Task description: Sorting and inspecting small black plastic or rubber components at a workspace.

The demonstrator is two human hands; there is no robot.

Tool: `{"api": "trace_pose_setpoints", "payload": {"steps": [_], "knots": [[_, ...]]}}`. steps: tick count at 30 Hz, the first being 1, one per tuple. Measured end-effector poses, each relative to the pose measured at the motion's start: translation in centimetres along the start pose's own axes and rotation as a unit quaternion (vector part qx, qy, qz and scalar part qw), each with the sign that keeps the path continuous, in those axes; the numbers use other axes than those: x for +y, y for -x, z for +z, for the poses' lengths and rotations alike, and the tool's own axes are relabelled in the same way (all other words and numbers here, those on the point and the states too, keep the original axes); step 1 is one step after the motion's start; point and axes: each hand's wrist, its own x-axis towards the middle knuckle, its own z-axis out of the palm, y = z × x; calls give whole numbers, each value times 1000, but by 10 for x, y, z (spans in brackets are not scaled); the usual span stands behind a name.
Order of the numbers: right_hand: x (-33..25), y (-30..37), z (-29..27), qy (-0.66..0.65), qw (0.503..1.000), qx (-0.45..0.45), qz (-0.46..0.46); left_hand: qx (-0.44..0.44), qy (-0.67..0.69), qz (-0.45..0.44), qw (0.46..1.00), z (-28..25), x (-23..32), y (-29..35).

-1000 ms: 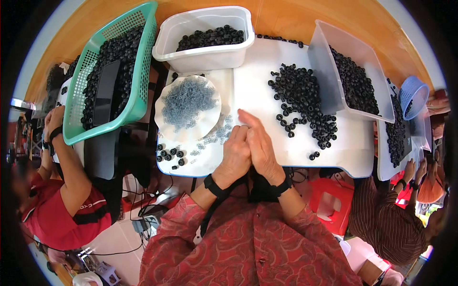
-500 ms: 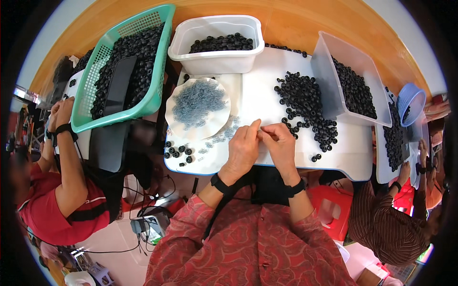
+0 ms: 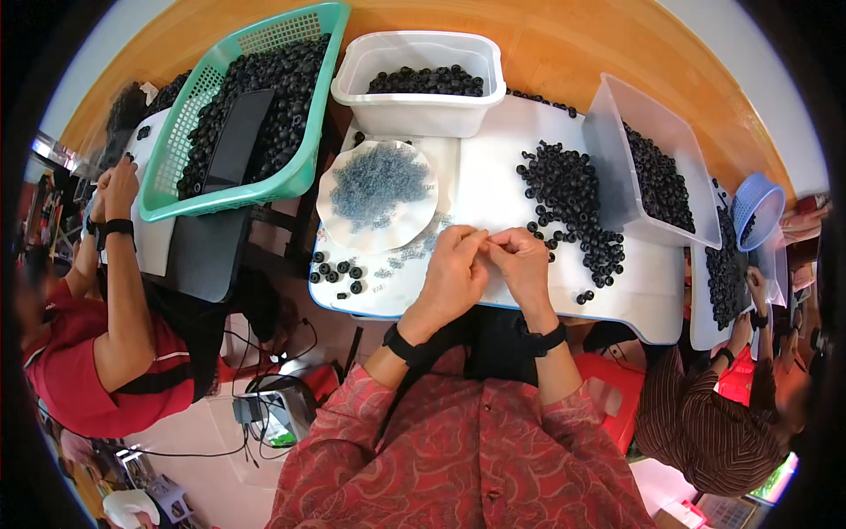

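My left hand (image 3: 454,273) and my right hand (image 3: 522,266) meet fingertip to fingertip over the near edge of the white table (image 3: 480,167). Both are closed in a pinch, and whatever sits between the fingers is too small or hidden to make out. Left of them is a wavy-rimmed white plate (image 3: 335,225) heaped with small clear bluish pieces (image 3: 379,183), some scattered beside it. Several black ring-like parts (image 3: 330,271) lie below the plate. To the right of my hands spreads a loose pile of black parts (image 3: 564,189).
A white tub (image 3: 419,110) and a clear bin (image 3: 612,159), both with black parts, stand at the table's back and right. The green basket (image 3: 304,167) at left holds more, with a dark flat object (image 3: 238,137) on top. Other people work at both sides.
The view has shifted slightly. My hands stay together, with the fingers pressed a little closer. The co-worker's hands at left have risen a little.
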Motion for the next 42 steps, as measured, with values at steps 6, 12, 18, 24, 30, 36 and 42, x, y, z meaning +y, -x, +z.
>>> {"api": "trace_pose_setpoints", "payload": {"steps": [6, 12, 18, 24, 30, 36, 42], "knots": [[2, 2, -3, 41, 997, 11, -61, 36, 31, 49, 998, 10, 17, -36], [-1, 6, -1, -30, 992, 26, -119, -104, 53, 32, 993, 35, 11, -43], [-7, 12, -1, -75, 996, 39, -42, -115, 54, -4, 992, 38, 10, -41], [12, 13, -3, -92, 995, -34, -2, -131, 65, -39, 988, 35, 9, -43], [0, 6, -2, 34, 996, -17, -77, -125, 84, -35, 988, 35, 2, -41], [-17, 2, -6, 32, 999, -23, -6, 1, 147, -137, 980, 26, 5, -24], [-6, 2, -3, -22, 1000, -15, -16, -26, 43, -61, 997, 0, 10, 1]]}}
